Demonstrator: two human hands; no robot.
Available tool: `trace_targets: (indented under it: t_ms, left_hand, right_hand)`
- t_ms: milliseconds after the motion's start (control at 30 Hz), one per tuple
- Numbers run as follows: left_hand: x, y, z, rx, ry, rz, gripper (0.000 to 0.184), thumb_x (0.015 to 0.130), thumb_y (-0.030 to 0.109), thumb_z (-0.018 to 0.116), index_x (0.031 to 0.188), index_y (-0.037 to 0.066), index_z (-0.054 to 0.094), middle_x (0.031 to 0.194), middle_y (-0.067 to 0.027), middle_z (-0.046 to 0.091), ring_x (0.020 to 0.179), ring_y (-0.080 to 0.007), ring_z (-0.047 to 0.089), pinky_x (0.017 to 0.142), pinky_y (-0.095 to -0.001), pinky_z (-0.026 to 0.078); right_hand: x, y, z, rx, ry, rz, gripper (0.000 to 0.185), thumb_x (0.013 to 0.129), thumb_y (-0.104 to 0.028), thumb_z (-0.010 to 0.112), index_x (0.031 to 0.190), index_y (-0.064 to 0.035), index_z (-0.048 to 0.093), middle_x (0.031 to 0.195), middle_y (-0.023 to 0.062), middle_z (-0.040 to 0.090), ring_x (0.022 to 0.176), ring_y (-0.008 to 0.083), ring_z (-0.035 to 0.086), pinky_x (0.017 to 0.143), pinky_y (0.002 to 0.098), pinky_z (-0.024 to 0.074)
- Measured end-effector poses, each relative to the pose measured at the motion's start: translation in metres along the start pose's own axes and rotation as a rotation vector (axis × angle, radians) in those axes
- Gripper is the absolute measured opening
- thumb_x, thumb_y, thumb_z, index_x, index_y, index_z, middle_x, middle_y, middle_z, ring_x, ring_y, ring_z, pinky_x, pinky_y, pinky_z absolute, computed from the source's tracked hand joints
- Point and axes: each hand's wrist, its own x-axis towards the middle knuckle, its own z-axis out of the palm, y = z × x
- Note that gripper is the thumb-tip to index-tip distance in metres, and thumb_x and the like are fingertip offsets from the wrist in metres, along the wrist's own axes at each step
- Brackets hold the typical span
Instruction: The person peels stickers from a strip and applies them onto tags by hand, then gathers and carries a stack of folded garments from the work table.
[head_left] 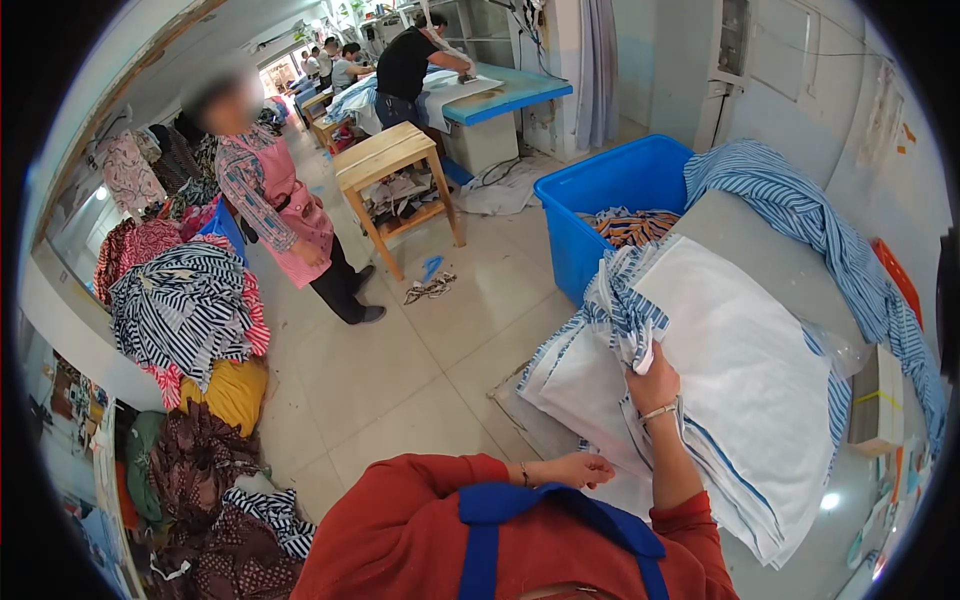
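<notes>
My right hand (655, 385), with a bracelet at the wrist, is closed around a bunched bundle of blue-and-white striped fabric (625, 305). The bundle lies over a broad stack of white fabric pieces (740, 340) with blue striped edges, spread on a table in front of me to the right. Close to my body, my left hand (575, 470) has its fingers curled in, and nothing shows in them. It is near the lower left side of the white stack.
Beyond the stack stands a blue bin (575, 240) holding striped cloth. A long striped cloth (770, 185) drapes along the table's far side. Left are garment piles (185, 310), a person in a pink apron (290, 200) and a wooden stool (385, 160). Others work farther back.
</notes>
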Motion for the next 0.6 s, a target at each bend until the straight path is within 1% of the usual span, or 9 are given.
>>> trace_targets:
  t_ms: [300, 500, 600]
  left_hand:
    - [0.0, 0.003, -0.004, 0.019, -0.02, -0.025, 0.032, 0.091, 0.037, 0.055, 0.107, 0.009, 0.059, 0.085, 0.002, 0.057, 0.074, -0.0083, 0.054, 0.06, -0.0246, 0.044]
    - [0.004, -0.005, -0.005, -0.024, -0.012, -0.025, 0.033, 0.091, 0.037, 0.055, 0.106, 0.008, 0.059, 0.083, 0.0014, 0.057, 0.073, -0.0085, 0.053, 0.06, -0.025, 0.044]
    - [0.002, -0.008, -0.005, -0.025, -0.003, 0.022, 0.032, 0.091, 0.036, 0.055, 0.104, 0.008, 0.059, 0.081, 0.0011, 0.057, 0.072, -0.0081, 0.053, 0.061, -0.0247, 0.044]
  right_hand:
    - [-0.001, 0.001, 0.003, -0.011, 0.036, -0.052, 0.049, 0.072, -0.018, 0.065, 0.118, -0.0128, 0.051, 0.091, 0.0145, 0.067, 0.077, 0.0371, 0.064, 0.064, 0.0473, 0.0497]
    - [-0.002, -0.002, 0.003, -0.051, 0.018, -0.036, 0.048, 0.072, -0.02, 0.065, 0.118, -0.0137, 0.051, 0.09, 0.0137, 0.067, 0.077, 0.0366, 0.064, 0.063, 0.0477, 0.0497]
    - [-0.002, -0.003, 0.001, -0.046, -0.016, -0.007, 0.048, 0.072, -0.02, 0.065, 0.118, -0.0136, 0.052, 0.091, 0.014, 0.067, 0.08, 0.0367, 0.064, 0.067, 0.0466, 0.0501]
